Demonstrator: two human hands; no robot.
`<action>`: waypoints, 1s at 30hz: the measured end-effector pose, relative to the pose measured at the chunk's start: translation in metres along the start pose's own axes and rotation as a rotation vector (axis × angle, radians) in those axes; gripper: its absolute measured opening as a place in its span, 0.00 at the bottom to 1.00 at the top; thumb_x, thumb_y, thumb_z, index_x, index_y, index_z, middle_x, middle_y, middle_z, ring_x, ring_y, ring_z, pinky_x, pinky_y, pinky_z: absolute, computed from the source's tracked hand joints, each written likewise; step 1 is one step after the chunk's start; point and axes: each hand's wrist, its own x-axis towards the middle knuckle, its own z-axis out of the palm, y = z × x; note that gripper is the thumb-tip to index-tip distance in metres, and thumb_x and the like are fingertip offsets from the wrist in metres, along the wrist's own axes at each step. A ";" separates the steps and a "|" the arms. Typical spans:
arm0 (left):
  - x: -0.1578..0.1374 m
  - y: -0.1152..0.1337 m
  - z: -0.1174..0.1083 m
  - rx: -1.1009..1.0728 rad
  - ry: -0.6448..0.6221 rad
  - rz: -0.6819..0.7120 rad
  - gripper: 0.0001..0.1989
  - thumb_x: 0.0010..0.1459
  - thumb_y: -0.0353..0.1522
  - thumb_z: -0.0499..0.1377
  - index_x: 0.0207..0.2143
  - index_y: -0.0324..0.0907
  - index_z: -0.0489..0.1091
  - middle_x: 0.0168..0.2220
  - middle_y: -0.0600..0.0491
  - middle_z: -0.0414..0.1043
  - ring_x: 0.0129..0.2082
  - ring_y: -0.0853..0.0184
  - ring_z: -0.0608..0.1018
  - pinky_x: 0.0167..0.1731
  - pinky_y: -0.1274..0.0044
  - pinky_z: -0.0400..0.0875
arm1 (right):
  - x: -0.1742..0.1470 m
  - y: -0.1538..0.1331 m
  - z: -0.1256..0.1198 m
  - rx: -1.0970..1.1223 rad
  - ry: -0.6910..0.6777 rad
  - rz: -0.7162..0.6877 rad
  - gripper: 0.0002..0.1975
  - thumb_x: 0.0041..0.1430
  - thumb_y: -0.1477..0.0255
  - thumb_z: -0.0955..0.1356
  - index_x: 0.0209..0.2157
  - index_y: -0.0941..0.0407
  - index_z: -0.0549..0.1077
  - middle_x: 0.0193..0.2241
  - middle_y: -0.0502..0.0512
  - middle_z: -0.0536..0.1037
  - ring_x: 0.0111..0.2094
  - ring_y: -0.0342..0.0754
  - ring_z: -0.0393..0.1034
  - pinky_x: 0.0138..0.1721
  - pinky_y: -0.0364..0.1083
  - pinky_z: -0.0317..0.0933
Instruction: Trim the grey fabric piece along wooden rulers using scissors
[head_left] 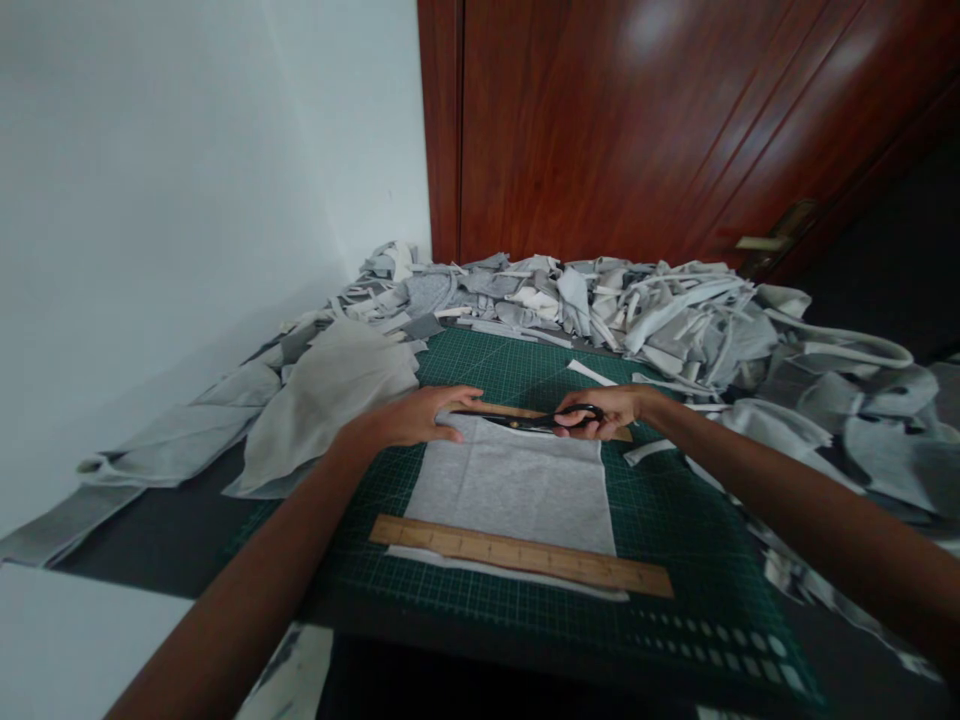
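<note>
A piece of light grey fabric lies flat on the green cutting mat. My right hand grips black-handled scissors, whose blades point left along the fabric's far edge. At the far left corner of the fabric rests my left hand, thumb and fingers spread apart, close to the scissor tips. Partly hidden beneath the hands and scissors is a wooden ruler. Another wooden ruler lies across the fabric's near edge, with a narrow strip of cloth showing below it.
Heaps of grey and white fabric scraps line the mat's back and right side. Larger cloth pieces lie to the left. Loose strips sit near my right hand. Behind the table are a white wall and a brown wooden door.
</note>
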 end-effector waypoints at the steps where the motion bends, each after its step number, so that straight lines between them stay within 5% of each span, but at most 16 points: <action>1: 0.000 0.001 0.000 -0.001 0.000 -0.001 0.38 0.62 0.40 0.66 0.69 0.44 0.57 0.67 0.43 0.65 0.67 0.55 0.69 0.64 0.64 0.61 | 0.000 0.000 -0.001 0.002 -0.008 0.010 0.19 0.65 0.55 0.70 0.37 0.58 0.68 0.17 0.38 0.54 0.14 0.35 0.41 0.11 0.34 0.39; 14: 0.000 0.001 0.000 -0.013 0.002 0.006 0.37 0.61 0.39 0.66 0.69 0.47 0.57 0.68 0.44 0.64 0.65 0.56 0.71 0.64 0.65 0.62 | 0.009 0.000 -0.009 0.068 -0.128 0.016 0.20 0.65 0.53 0.67 0.37 0.57 0.67 0.18 0.40 0.56 0.14 0.36 0.42 0.10 0.35 0.43; 30: 0.000 0.002 -0.001 -0.003 -0.003 0.016 0.37 0.62 0.39 0.66 0.70 0.46 0.56 0.68 0.44 0.65 0.65 0.56 0.71 0.64 0.64 0.62 | 0.019 -0.011 0.011 0.047 -0.030 -0.011 0.19 0.62 0.56 0.71 0.37 0.58 0.67 0.17 0.38 0.56 0.14 0.34 0.42 0.12 0.34 0.43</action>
